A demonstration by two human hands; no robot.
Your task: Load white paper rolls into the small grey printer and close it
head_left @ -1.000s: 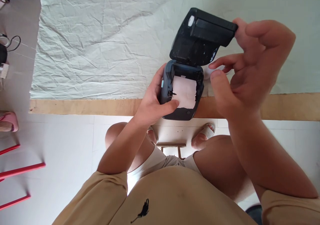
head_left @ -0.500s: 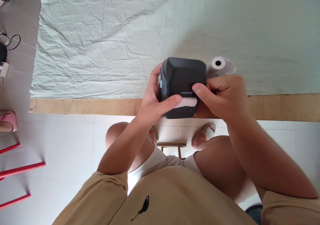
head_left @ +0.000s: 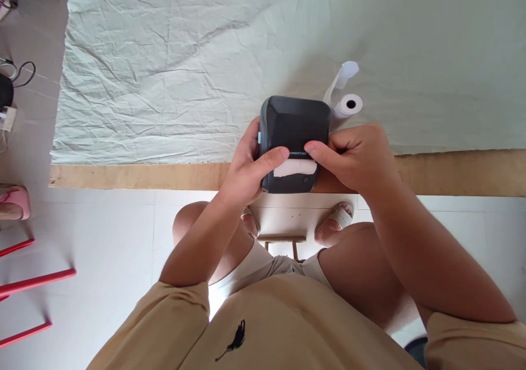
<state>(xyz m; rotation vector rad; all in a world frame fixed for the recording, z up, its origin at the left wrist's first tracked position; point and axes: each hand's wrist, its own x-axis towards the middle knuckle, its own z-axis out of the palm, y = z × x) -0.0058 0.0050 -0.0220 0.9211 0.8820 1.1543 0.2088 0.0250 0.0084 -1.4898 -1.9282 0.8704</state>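
A dark label printer (head_left: 298, 123) is held between my two hands over the table's front edge. A torn strip of white paper (head_left: 295, 167) sticks out of its slot, below the printed brand name. My left hand (head_left: 250, 167) wraps its left side, thumb on the lid near the slot, beside a light blue tab (head_left: 259, 137). My right hand (head_left: 361, 153) grips the right side, thumb on the lid and the other fingers curled. Just beyond the right hand lies a white paper roll (head_left: 349, 106) with a black core, its loose end (head_left: 348, 71) curling away behind it.
A wrinkled pale green cloth (head_left: 164, 74) covers the table, leaving a bare wooden edge (head_left: 139, 177) along the front. Red bars (head_left: 36, 282) stand on the floor at left. A black cable (head_left: 25, 74) and a person's foot in a pink slipper (head_left: 16, 201) are also at left.
The printer has shifted slightly left with both hands. My left thumb has slid up and left, baring more of the paper strip. The roll's loose end now shows behind it.
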